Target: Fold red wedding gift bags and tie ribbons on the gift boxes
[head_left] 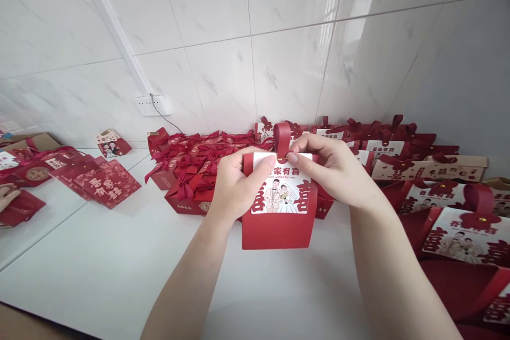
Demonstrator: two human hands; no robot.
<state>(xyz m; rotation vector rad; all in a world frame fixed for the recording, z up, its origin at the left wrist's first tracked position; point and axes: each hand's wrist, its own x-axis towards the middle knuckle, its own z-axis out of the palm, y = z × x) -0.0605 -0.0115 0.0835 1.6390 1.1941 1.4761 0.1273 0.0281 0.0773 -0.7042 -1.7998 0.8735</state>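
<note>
A red gift box (pixel 274 231) with a white label showing a bridal couple is held up in front of me, above the white table. My left hand (pixel 241 178) grips its upper left edge, the thumb lying on the label. With my right hand (pixel 326 164) I pinch the top near the base of a dark red ribbon loop (pixel 282 138). The loop stands upright at the box's top, and a small gold fastener shows at its base. My right fingers behind the box are partly hidden.
Small red boxes with bows (pixel 187 188) stand packed behind my hands. Labelled gift boxes (pixel 458 236) crowd the right side. Red printed cards (pixel 109 183) lie left on the white table (pixel 119 265). Another person's hand (pixel 7 195) touches a red box at far left. A tiled wall (pixel 215 85) rises behind.
</note>
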